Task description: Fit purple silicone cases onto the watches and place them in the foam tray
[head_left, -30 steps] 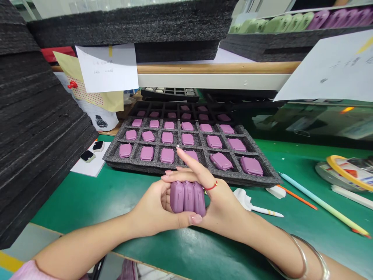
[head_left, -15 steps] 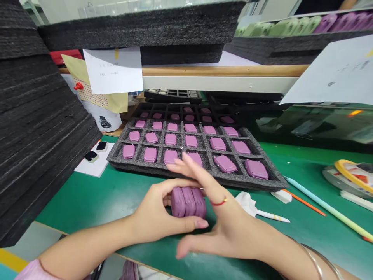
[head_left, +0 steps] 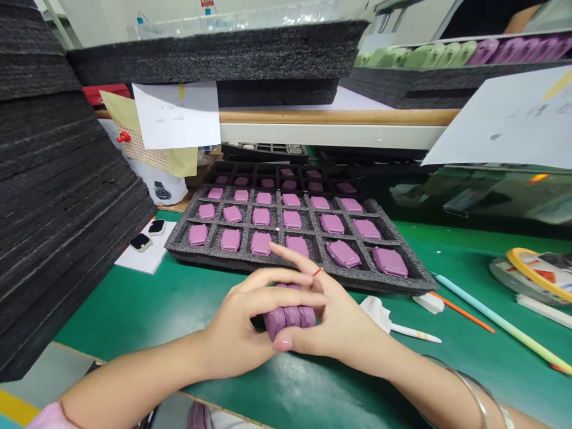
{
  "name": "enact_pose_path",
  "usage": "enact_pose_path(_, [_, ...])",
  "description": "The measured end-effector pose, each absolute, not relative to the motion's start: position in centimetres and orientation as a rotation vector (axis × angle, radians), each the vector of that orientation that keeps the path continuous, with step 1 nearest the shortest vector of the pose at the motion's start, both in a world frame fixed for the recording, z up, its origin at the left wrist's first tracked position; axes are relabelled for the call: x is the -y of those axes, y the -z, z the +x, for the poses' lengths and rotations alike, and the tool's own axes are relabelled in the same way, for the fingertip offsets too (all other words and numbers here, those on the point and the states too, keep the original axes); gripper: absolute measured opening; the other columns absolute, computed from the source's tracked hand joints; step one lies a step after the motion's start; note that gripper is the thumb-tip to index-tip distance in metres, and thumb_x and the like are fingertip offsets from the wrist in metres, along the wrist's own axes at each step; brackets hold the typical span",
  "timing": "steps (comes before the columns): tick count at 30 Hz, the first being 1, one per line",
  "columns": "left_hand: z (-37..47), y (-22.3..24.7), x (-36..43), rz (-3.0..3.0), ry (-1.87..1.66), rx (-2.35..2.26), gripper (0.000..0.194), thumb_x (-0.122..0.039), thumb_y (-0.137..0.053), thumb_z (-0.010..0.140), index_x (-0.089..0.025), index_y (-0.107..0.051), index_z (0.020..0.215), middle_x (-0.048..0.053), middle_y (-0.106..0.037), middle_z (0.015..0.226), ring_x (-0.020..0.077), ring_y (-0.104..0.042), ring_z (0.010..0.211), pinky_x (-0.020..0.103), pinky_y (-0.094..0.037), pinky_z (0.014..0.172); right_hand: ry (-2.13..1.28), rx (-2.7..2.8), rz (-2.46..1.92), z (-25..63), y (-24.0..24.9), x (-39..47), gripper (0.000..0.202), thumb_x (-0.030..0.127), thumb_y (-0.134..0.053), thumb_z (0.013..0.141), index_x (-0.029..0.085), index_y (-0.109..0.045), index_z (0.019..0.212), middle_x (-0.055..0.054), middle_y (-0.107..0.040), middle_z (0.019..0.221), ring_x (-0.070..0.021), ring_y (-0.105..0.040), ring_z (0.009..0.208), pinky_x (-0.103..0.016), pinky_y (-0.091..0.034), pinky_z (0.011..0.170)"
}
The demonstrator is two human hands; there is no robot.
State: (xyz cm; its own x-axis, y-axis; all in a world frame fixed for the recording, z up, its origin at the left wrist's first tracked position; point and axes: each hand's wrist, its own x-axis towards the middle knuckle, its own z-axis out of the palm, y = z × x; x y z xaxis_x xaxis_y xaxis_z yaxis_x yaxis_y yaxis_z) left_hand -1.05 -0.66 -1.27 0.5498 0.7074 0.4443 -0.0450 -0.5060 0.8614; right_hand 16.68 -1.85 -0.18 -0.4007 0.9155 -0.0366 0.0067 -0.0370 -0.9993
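Observation:
Several purple watch cases (head_left: pixel 291 317) stand side by side in a short row just above the green table. My left hand (head_left: pixel 248 319) is closed round the row from the left, its fingers over the top. From the right, my right hand (head_left: pixel 333 319) grips the same row, its thumb across the front and one finger stretched out towards the tray. Fingers hide part of the cases. Just beyond my hands lies a black foam tray (head_left: pixel 210 255), with single purple watch cases (head_left: pixel 261 243) in its compartments.
Tall black foam stacks (head_left: pixel 62 196) rise at the left, near two watch bodies (head_left: pixel 141 242) on white paper. A shelf edge (head_left: pixel 313 132) crosses above the tray. At right lie a white pen (head_left: pixel 415 332), a long blue-yellow stick (head_left: pixel 491 316) and a tape roll (head_left: pixel 527 280).
My right hand has come in from beside the purple watch cases and closed on them. My left fingers now reach over their top, and the row has turned slightly.

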Motion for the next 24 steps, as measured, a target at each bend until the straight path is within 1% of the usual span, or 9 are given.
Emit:
enact_pose_path(4, [-1.3,1.5,0.9,1.671,-0.966,-0.690,0.117,-0.022,-0.093,0.062,-0.045,-0.026,0.156,0.005,-0.024,0.166,0.0313,-0.031,0.150,0.045,-0.033,0.121,-1.175,1.569,-0.969,16.7,0.3,2.0,0.121,0.021,-0.093,0.062,0.028,-0.020,0.159,-0.005,-0.077,0.109,-0.0242,-0.075,0.102,-0.040,-0.058,0.098])
enact_pose_path(6, [-1.3,1.3,1.0,1.398,-0.861,-0.646,0.139,-0.022,-0.097,0.056,-0.045,-0.005,0.158,0.010,-0.023,0.166,0.0321,-0.039,0.147,0.048,-0.038,0.118,-0.965,1.666,-0.924,16.9,0.5,1.9,0.121,0.023,-0.093,0.065,0.031,-0.019,0.160,-0.004,-0.078,0.108,-0.0251,-0.072,0.111,-0.043,-0.053,0.107])
enact_pose_path(8, [-1.1,0.9,1.0,1.148,-0.718,-0.598,0.125,-0.027,-0.095,0.061,-0.034,-0.016,0.157,0.018,-0.045,0.154,0.0347,-0.055,0.134,0.052,-0.046,0.111,-0.808,1.760,-0.857,17.1,0.8,1.7,0.115,0.026,-0.090,0.070,0.035,-0.019,0.160,-0.006,-0.073,0.125,-0.0258,-0.069,0.117,-0.045,-0.049,0.113])
enact_pose_path(10, [-0.9,0.5,0.9,1.033,-0.617,-0.611,0.090,-0.032,-0.091,0.066,-0.020,-0.045,0.143,0.020,-0.064,0.134,0.0367,-0.066,0.120,0.052,-0.051,0.104,-0.744,1.814,-0.801,17.2,1.1,1.6,0.109,0.026,-0.087,0.075,0.039,-0.021,0.159,-0.007,-0.057,0.148,-0.0262,-0.068,0.120,-0.046,-0.048,0.114])
enact_pose_path(12, [-0.8,0.2,0.9,1.031,-0.597,-0.660,0.064,-0.032,-0.091,0.067,-0.015,-0.062,0.121,0.019,-0.070,0.123,0.0365,-0.069,0.114,0.049,-0.053,0.102,-0.756,1.824,-0.774,17.2,1.3,1.5,0.107,0.022,-0.087,0.075,0.043,-0.023,0.158,-0.006,-0.040,0.161,-0.0265,-0.067,0.121,-0.044,-0.054,0.109])
enact_pose_path(15, [-0.8,0.1,0.9,1.061,-0.621,-0.699,0.056,-0.027,-0.091,0.065,-0.015,-0.066,0.114,0.015,-0.074,0.116,0.0341,-0.071,0.110,0.046,-0.056,0.098,-0.807,1.804,-0.770,17.3,1.4,1.6,0.108,0.015,-0.086,0.073,0.044,-0.024,0.157,-0.005,-0.027,0.167,-0.0271,-0.068,0.120,-0.038,-0.064,0.094])
enact_pose_path(17, [-0.8,0.3,0.9,1.072,-0.619,-0.707,0.057,-0.027,-0.092,0.065,-0.015,-0.065,0.114,0.014,-0.074,0.115,0.0339,-0.072,0.108,0.046,-0.056,0.097,-0.832,1.804,-0.780,17.4,1.3,1.6,0.111,0.014,-0.086,0.073,0.042,-0.021,0.158,-0.007,-0.036,0.163,-0.0281,-0.067,0.121,-0.035,-0.067,0.086])
enact_pose_path(20, [-0.9,0.4,0.9,1.085,-0.623,-0.694,0.061,-0.032,-0.091,0.066,-0.015,-0.063,0.117,0.015,-0.073,0.118,0.0339,-0.071,0.110,0.046,-0.055,0.099,-0.866,1.832,-0.792,17.5,1.2,1.6,0.112,0.014,-0.086,0.074,0.037,-0.018,0.160,-0.006,-0.067,0.135,-0.0277,-0.066,0.124,-0.032,-0.068,0.081])
enact_pose_path(24, [-0.8,0.2,0.8,1.084,-0.653,-0.661,0.057,-0.050,-0.080,0.078,-0.014,-0.061,0.118,0.015,-0.073,0.117,0.0302,-0.071,0.110,0.040,-0.055,0.096,-0.808,1.881,-0.794,17.4,1.0,1.5,0.109,0.015,-0.082,0.078,0.035,-0.015,0.161,-0.004,-0.072,0.126,-0.0243,-0.066,0.123,-0.031,-0.066,0.086])
